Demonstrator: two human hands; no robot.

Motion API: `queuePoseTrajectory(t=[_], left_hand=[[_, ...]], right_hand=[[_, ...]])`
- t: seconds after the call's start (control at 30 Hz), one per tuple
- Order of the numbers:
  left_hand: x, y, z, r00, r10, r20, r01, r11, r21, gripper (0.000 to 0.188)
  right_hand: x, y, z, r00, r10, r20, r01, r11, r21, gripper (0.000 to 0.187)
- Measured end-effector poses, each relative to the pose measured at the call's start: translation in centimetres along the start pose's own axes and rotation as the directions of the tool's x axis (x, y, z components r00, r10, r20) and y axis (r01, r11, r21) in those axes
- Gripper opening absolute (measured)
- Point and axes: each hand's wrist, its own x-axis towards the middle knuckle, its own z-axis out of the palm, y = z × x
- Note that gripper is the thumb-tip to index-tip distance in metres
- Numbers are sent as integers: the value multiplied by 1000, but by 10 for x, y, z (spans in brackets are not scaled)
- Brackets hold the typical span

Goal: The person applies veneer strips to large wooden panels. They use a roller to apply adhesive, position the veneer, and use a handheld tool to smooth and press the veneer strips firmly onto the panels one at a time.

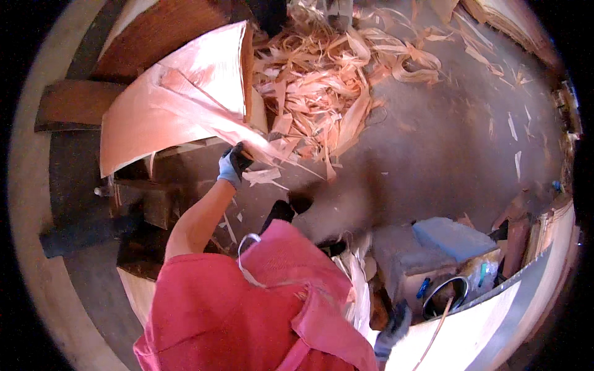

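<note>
My left hand [235,163], in a pale blue and black glove, is closed around the end of a long strip of wood veneer [238,131]. The strip runs up and left across a large curved stack of reddish veneer sheets [179,93], whose front edge is bowed. Low on the right, my right hand [394,331] wears a dark glove and is smeared. It is beside a pale wood sheet [455,328] and close to a bundle of light strips [357,281]; its fingers cannot be made out.
A heap of torn veneer strips [325,93] covers the floor beyond the stack. A blue cushion [451,238] lies on a box at right, near a round metal-rimmed container [447,295]. Dark wooden blocks [158,204] stand beneath the stack.
</note>
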Motion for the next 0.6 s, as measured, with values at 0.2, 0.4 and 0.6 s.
queuePoseTrajectory(t=[0.2, 0.4, 0.6], left_hand=[[-108, 27, 80, 965, -168, 201, 54, 878, 475, 29], [-129, 36, 74, 839, -433, 328, 129, 745, 654, 29], [-104, 32, 65, 649, -557, 518, 287, 810, 512, 58]], right_hand=[[144, -153, 153, 909, -57, 413, -84, 945, 316, 35], [222, -311, 298, 678, -339, 652, -103, 834, 541, 37], [212, -319, 320, 642, -212, 737, -296, 818, 493, 34]])
